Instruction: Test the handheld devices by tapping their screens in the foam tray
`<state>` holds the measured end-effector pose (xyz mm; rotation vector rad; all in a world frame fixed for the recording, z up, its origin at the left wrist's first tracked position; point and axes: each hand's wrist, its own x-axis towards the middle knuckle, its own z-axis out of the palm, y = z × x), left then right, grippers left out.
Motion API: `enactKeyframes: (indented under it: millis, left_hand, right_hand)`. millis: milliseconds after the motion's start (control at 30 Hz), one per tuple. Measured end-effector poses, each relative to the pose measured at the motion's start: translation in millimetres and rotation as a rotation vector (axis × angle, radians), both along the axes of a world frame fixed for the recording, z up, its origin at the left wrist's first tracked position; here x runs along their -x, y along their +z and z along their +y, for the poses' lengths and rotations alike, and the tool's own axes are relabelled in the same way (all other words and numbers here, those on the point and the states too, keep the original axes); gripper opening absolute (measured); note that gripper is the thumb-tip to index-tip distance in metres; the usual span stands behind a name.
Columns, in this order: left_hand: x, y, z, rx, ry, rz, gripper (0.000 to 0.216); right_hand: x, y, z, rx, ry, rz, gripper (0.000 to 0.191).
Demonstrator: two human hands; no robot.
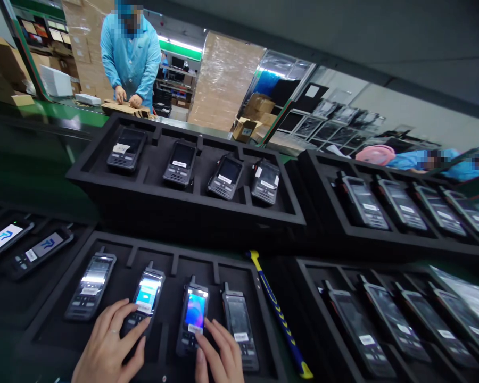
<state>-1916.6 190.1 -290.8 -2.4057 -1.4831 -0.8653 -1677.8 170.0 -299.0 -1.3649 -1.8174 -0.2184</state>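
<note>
My left hand (112, 340) rests with fingers spread over the lower part of a handheld radio phone (147, 291) whose screen glows light blue. Beside it, my right hand (220, 348) touches the keypad area of a second radio phone (194, 311), lit in blue and purple; its fingers are extended. Both devices lie in a black foam tray (151, 242), each with a stubby antenna and a white label. In the same tray, a radio phone (91, 284) with a greyish reflecting screen is on the left and a dark-screened radio phone (239, 324) on the right. Neither hand grips anything.
A raised foam tray (191, 205) with several devices stands behind. More loaded trays (383, 234) are stacked at right. A yellow-and-blue handled tool (277, 311) lies between trays. Two lit phones (43, 250) are at left. A person in blue (131, 58) handles cardboard (125, 109) across the bench.
</note>
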Motion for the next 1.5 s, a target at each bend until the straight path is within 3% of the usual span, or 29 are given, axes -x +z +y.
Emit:
enactKeyframes:
  millis: [133,233,467,633,800,900,1167,1367,1500]
  left_hand:
    - [3.6,0.3,3.1,-0.030,-0.017,0.002,0.026]
    - [7.7,-1.9,6.1,-0.111,-0.063,0.010,0.028]
    - [-6.1,-9.7,-2.8,-0.059,0.076,-0.217,0.018]
    - [-9.9,-10.8,-3.8,-0.038,0.087,-0.265,0.015]
    - [1.7,-16.0,0.4,-0.115,0.044,-0.128,0.016]
    - [7.0,-17.8,2.3,-0.159,0.017,-0.047,0.018]
    - [10.2,-17.9,3.5,-0.176,0.019,0.002,0.019]
    - [4.6,-15.0,2.9,-0.149,0.027,-0.079,0.016]
    - [-4.9,-9.3,-0.7,-0.052,0.096,-0.221,0.013]
  right_hand:
    - [32.3,24.2,19.1,0.066,0.100,-0.018,0.033]
    - [55.0,37.8,37.3,0.165,0.096,-0.121,0.034]
    - [73.7,35.8,51.7,0.343,0.017,-0.200,0.038]
    - [75.3,34.5,53.5,0.281,-0.001,-0.281,0.036]
    - [70.8,35.3,50.2,0.199,-0.032,-0.137,0.033]
    - [67.6,32.0,46.9,0.169,0.023,-0.141,0.031]
    - [71.8,28.9,46.4,0.145,0.055,-0.068,0.029]
    - [72.2,35.9,48.1,0.212,0.142,-0.247,0.033]
    - [55.7,41.3,42.8,0.064,0.084,-0.157,0.035]
